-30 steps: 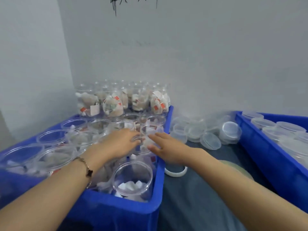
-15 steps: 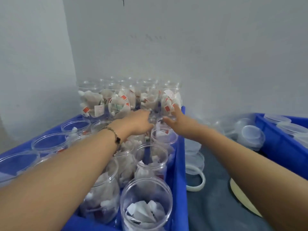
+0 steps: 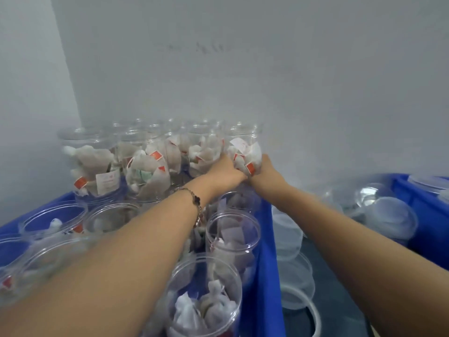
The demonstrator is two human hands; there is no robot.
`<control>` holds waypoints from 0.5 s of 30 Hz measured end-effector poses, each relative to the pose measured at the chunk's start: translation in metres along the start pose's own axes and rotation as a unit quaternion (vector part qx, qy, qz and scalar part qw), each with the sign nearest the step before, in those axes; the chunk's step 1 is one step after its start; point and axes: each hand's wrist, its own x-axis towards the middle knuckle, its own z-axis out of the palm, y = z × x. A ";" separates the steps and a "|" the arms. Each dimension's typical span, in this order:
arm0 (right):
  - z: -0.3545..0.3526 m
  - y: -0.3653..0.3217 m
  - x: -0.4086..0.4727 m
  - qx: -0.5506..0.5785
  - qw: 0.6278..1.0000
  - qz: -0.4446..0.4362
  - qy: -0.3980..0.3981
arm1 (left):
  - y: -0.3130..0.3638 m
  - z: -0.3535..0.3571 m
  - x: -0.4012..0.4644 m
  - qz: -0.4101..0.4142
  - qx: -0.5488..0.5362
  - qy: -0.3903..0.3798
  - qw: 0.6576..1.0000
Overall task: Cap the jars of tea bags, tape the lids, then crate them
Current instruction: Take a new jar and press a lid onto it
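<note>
Both arms reach far forward over the blue crate point(image 3: 267, 251). The left hand point(image 3: 224, 172) and the right hand point(image 3: 266, 170) cup the lower sides of one clear jar point(image 3: 244, 152) in the back row's right corner, against the wall; fingers wrap round it, though their tips are hidden behind the plastic. A bracelet point(image 3: 198, 207) sits on the left wrist. The jar stands upright, packed with pale tea bags bearing red tags (whether it is capped I cannot tell). Open jars point(image 3: 232, 239) fill the crate nearer me, and loose lids point(image 3: 391, 220) lie on the surface to the right. Half a second ago the hands were short of this jar; now they clasp it.
</note>
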 end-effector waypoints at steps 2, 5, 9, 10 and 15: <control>0.001 -0.001 -0.002 -0.003 1.000 -0.006 0.009 | 0.002 0.009 0.001 -0.020 0.005 0.059 0.998; -0.009 -0.003 -0.019 -0.014 1.000 -0.016 0.021 | 0.016 0.011 -0.013 -0.041 0.019 0.094 0.995; -0.034 -0.006 -0.058 -0.007 0.997 -0.053 0.062 | 0.040 0.015 -0.046 0.013 0.036 0.100 0.994; -0.040 -0.007 -0.070 -0.005 0.995 -0.060 0.073 | 0.048 0.021 -0.058 0.018 0.036 0.122 0.992; -0.069 0.003 -0.136 0.002 0.990 -0.064 0.126 | 0.084 0.058 -0.106 -0.072 -0.032 0.163 0.983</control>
